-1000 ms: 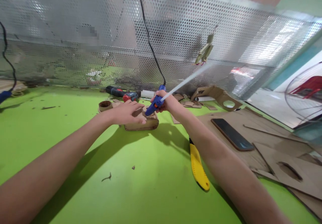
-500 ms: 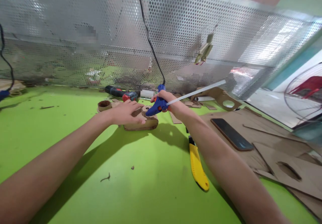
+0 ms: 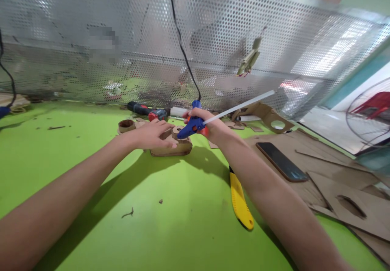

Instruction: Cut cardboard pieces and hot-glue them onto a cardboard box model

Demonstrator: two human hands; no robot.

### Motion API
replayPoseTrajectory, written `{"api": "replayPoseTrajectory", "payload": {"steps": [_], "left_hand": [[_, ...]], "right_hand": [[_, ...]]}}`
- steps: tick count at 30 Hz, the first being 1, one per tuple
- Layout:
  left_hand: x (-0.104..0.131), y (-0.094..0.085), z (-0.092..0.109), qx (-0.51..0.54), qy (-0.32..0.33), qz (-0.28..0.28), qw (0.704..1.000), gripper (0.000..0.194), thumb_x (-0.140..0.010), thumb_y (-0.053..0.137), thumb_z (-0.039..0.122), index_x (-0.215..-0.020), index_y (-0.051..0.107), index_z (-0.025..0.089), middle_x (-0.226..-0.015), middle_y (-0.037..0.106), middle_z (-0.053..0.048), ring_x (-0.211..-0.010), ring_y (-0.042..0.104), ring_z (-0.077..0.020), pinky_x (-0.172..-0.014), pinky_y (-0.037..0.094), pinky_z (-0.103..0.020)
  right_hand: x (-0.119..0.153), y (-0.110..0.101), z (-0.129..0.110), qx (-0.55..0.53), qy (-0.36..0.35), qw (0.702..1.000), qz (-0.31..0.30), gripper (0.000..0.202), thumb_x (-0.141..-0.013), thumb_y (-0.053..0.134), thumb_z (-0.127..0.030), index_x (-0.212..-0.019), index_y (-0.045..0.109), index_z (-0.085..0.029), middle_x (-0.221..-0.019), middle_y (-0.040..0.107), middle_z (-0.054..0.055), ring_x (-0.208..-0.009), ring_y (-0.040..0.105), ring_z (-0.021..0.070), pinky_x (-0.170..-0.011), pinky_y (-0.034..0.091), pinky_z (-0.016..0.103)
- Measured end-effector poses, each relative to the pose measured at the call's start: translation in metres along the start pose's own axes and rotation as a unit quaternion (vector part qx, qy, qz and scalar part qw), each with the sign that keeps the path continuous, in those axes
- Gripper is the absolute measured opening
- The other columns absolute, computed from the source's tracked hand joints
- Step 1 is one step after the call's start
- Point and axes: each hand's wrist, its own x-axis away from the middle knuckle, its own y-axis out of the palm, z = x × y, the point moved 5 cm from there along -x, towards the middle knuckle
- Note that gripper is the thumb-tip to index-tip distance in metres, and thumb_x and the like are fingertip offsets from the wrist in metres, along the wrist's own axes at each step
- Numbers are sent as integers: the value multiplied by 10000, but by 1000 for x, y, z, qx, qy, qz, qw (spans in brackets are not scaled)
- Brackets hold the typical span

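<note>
My right hand (image 3: 203, 121) is wrapped round a blue hot glue gun (image 3: 192, 125) with orange parts. A long white glue stick (image 3: 240, 107) juts from its back, up to the right. The gun's nozzle points down-left at the top of a small cardboard box with rounded ends (image 3: 172, 150), close to a round cardboard piece (image 3: 178, 130) on it. Whether the nozzle touches cannot be made out. My left hand (image 3: 154, 135) lies over the left part of the box, fingers stretched and thumb apart; its palm hides part of the cardboard.
Behind my hands lie a drill (image 3: 143, 109) and a cardboard ring (image 3: 126, 125). A yellow utility knife (image 3: 240, 202) lies by my right forearm. Rightward, a phone (image 3: 282, 161) rests on cardboard sheets (image 3: 329, 169). The gun's black cord (image 3: 183, 51) runs up before a perforated metal panel (image 3: 219, 27).
My right hand and the glue gun have shifted very slightly, the glue stick's far end a little higher. My left hand and the cardboard box stay about where they were.
</note>
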Motion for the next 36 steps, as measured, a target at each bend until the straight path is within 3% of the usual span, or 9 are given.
{"api": "replayPoseTrajectory", "payload": {"steps": [7,16,24,28,30,33,36], "left_hand": [[1,1,-1,2,-2,-5,1000,1077,-893,513,933,-1672,520,191,-1598,614,-212,-1436,553,-464,-1143,465,-539],[0,1,-1,-5,19,7,1000,972,-918,483,928,-1591,597,237,-1585,636,-182,-1367,593,-464,-1106,480,-524],[3,-2,3,15,8,-7,1000,981,-913,500,890,-1635,563,229,-1468,689,-192,-1302,623,-446,-1019,505,-477],[5,-5,3,18,2,0,1000,1120,-903,503,921,-1798,303,278,-1645,591,-183,-1407,576,-468,-1085,474,-492],[5,-5,2,23,14,0,1000,1128,-914,498,926,-1826,199,334,-1632,609,-159,-1387,591,-464,-1082,468,-484],[4,-2,0,15,27,-14,999,1008,-942,471,920,-1799,277,426,-1505,682,-128,-1304,626,-444,-1058,466,-476],[3,-1,-2,17,31,-15,999,965,-946,469,934,-1767,371,436,-1464,682,-132,-1291,621,-427,-1049,469,-471]], "right_hand": [[-1,-1,-3,-39,0,999,-31,86,-830,845,-220,-864,810,-149,-786,750,41,-745,689,151,-731,585,243],[-8,-4,2,-51,-33,994,-89,439,-666,1053,-489,-887,828,-184,-758,723,-4,-722,661,137,-657,562,232],[-11,-8,3,-96,-34,993,-66,438,-616,1078,-409,-856,799,-173,-764,694,-12,-702,650,126,-672,586,241],[-13,-9,5,-92,-40,993,-56,457,-600,1079,-407,-859,788,-169,-774,705,-11,-726,658,126,-675,575,232],[-13,-9,6,-82,-42,994,-57,426,-630,1060,-403,-860,782,-177,-777,710,-9,-723,661,131,-662,567,236],[-12,-7,6,-72,-44,995,-58,374,-675,1035,-376,-857,774,-181,-771,711,-4,-711,656,130,-645,555,233],[-10,-5,4,-63,-46,996,-46,382,-675,1042,-355,-834,734,-194,-751,702,-5,-695,649,135,-634,549,241]]}}
